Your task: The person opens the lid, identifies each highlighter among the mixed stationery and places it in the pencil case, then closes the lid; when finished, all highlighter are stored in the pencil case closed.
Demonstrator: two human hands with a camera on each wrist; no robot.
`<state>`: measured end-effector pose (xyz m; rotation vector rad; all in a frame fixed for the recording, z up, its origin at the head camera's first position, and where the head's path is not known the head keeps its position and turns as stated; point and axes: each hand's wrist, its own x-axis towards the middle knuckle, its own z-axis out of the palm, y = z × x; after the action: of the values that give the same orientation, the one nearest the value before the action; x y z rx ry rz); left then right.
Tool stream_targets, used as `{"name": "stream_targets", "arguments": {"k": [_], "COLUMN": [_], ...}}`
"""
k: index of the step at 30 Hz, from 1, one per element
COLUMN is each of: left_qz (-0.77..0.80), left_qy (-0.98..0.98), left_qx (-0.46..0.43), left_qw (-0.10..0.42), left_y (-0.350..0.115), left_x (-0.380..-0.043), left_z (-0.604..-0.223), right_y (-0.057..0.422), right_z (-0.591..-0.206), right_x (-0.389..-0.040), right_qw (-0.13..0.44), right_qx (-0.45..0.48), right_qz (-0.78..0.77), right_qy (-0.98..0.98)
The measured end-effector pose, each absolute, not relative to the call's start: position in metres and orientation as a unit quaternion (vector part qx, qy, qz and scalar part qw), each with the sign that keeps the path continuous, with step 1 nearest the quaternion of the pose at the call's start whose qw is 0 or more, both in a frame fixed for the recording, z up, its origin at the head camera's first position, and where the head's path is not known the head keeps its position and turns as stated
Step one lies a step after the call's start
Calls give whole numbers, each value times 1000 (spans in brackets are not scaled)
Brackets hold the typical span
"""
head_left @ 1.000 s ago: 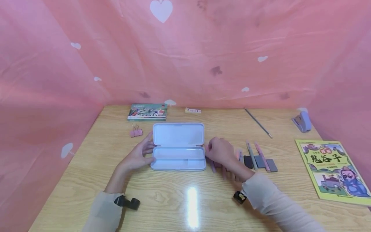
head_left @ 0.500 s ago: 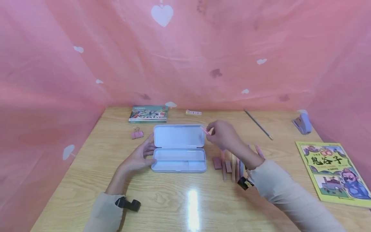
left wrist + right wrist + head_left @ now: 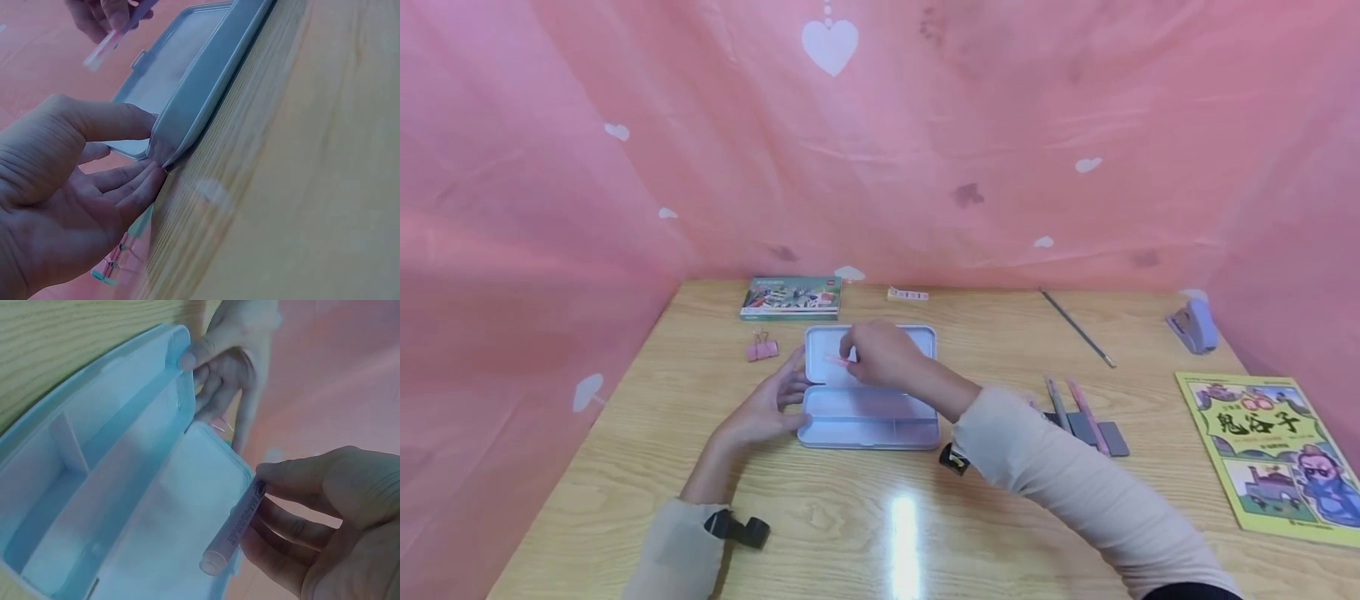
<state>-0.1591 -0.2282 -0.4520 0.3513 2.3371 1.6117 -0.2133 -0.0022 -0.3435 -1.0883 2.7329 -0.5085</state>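
A light blue pencil case (image 3: 850, 433) lies with its lid folded back on the table, and its divided tray holds nothing. At its left end, my left hand (image 3: 767, 404) grips the case, thumb on the tray's rim and fingers against the side. My right hand (image 3: 883, 358) is above the lid and pinches a pinkish marker pen (image 3: 234, 525) between thumb and fingers. The pen slants over the lid in the right wrist view, its clear end pointing away from the palm. My right forearm covers part of the case and hides some items right of it in the head view.
Right of the case lie several pens (image 3: 1088, 417) across dark grey blocks (image 3: 1113, 439). Farther off are a pencil (image 3: 1078, 329), a purple stapler (image 3: 1195, 327) and a yellow-edged book (image 3: 1273, 454). A pink binder clip (image 3: 763, 349), a green box (image 3: 792, 298) and a small strip (image 3: 908, 294) lie behind.
My right hand has lifted the marker pen from right of the case and carried it left, over the lid. My left hand has stayed at the case's left end.
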Motion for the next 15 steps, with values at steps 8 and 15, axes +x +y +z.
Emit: {"name": "stream_targets", "arguments": {"k": [8,15], "left_qz": [556,571], "left_qy": [811,798], "left_qx": [116,122], "left_qw": [140,146], "left_y": [-229,-229], "left_x": [-161,-163], "left_z": [-451,-453], "right_y": [-24,-40], "right_z": [-368,-397], "right_x": [-206,-201], "right_qw": [126,146], "right_qx": [-373,-377], "right_qz": [-145,-121], "right_qy": [908,907]}}
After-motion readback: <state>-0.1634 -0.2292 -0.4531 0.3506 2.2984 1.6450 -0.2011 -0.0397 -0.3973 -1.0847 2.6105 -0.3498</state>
